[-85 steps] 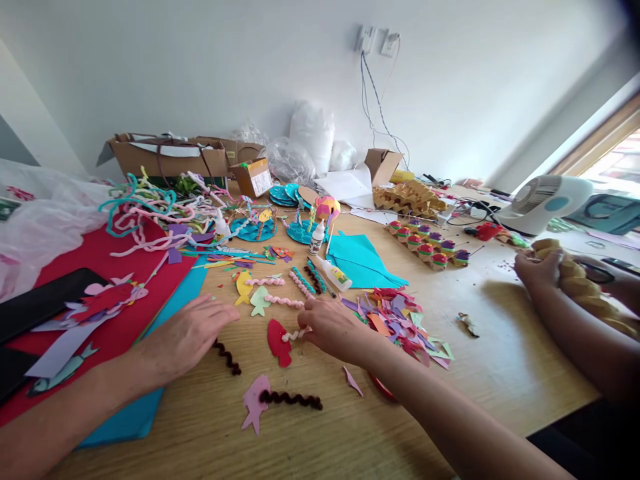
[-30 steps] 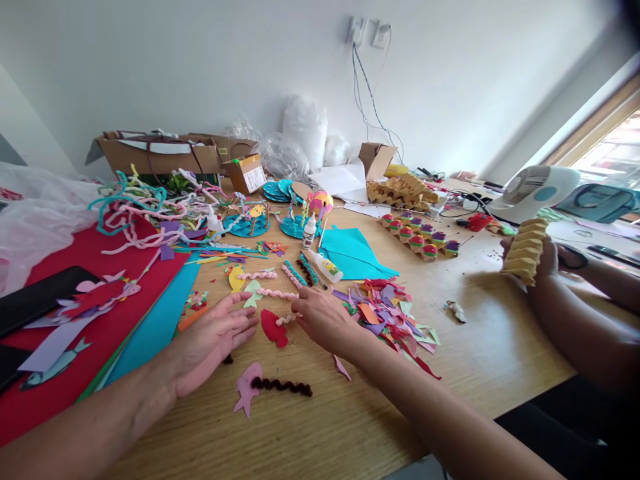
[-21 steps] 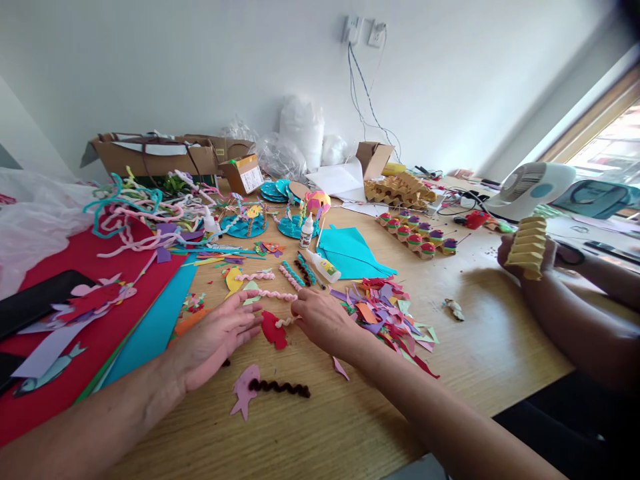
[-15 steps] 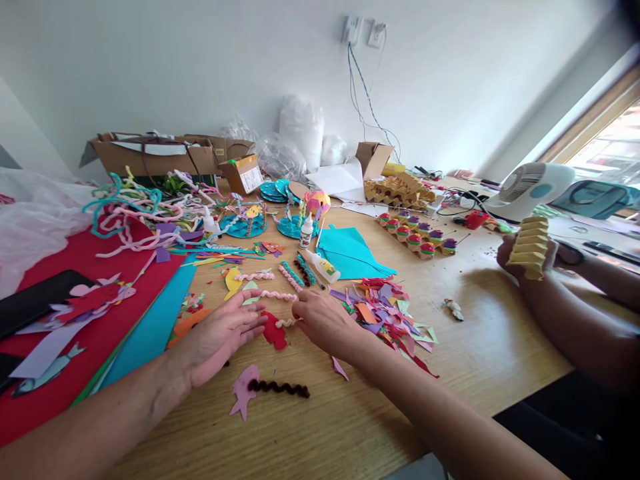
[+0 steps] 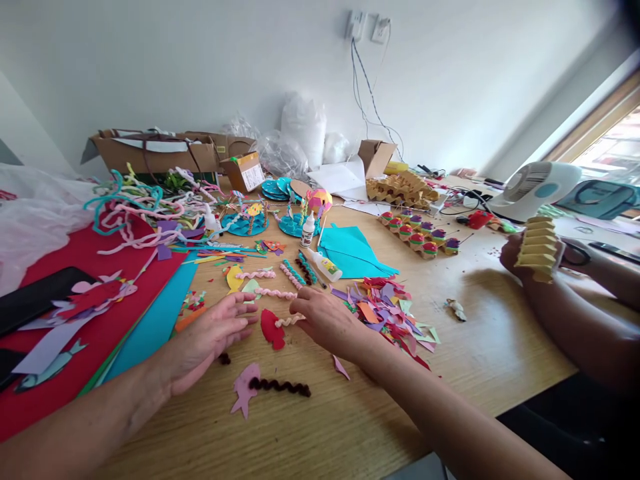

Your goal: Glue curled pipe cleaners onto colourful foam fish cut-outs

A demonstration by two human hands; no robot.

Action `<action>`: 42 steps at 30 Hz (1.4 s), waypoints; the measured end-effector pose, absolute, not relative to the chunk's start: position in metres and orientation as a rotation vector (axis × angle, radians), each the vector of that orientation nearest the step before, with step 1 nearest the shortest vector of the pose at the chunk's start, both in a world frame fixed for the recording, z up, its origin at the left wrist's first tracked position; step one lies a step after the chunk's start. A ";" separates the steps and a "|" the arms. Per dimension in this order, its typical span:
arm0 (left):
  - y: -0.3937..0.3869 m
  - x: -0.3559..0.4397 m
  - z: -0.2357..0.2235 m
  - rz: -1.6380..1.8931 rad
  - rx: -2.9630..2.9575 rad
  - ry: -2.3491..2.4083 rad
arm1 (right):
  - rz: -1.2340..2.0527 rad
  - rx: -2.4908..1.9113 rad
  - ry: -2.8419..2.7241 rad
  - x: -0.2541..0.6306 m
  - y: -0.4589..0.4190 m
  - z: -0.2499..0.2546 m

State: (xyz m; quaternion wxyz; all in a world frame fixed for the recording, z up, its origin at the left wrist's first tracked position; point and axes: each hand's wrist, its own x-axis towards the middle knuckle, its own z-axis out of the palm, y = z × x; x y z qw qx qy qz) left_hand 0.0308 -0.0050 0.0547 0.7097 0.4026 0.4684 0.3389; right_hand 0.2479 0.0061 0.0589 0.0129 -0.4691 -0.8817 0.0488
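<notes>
My right hand [image 5: 327,320] has its fingers closed at the end of a cream twisted pipe cleaner [image 5: 289,321], whose other end lies on a red paper fish [image 5: 272,330]. Left of that fish, my left hand [image 5: 213,337] is open, fingers apart, holding nothing. Nearer me lies a pink paper fish [image 5: 244,391] with a dark brown coiled pipe cleaner [image 5: 283,386] across it. Beyond my hands are a yellow paper fish [image 5: 233,279] and a pale green one [image 5: 251,287], each with a pink twisted pipe cleaner. An orange paper piece [image 5: 188,321] is partly hidden behind my left hand.
Paper scraps [image 5: 387,310] lie right of my right hand. Glue bottles [image 5: 326,265] and teal paper [image 5: 355,252] lie beyond. Red and blue sheets [image 5: 155,320] cover the left side. At right, another person's hand holds a yellow egg-carton piece [image 5: 537,248].
My left hand has drawn back slightly left, away from the red fish, uncovering more of it. My right hand stays by the cream pipe cleaner. The view has shifted slightly.
</notes>
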 end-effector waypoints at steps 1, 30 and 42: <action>-0.006 0.031 0.055 0.752 0.899 1.050 | 0.152 -1.438 -2.746 0.249 0.006 0.058; -0.018 0.037 0.060 0.717 0.935 1.065 | 0.038 -1.262 -2.904 0.248 0.001 0.049; -0.019 0.034 0.057 0.760 0.859 0.994 | 0.036 -1.253 -2.950 0.230 0.002 0.053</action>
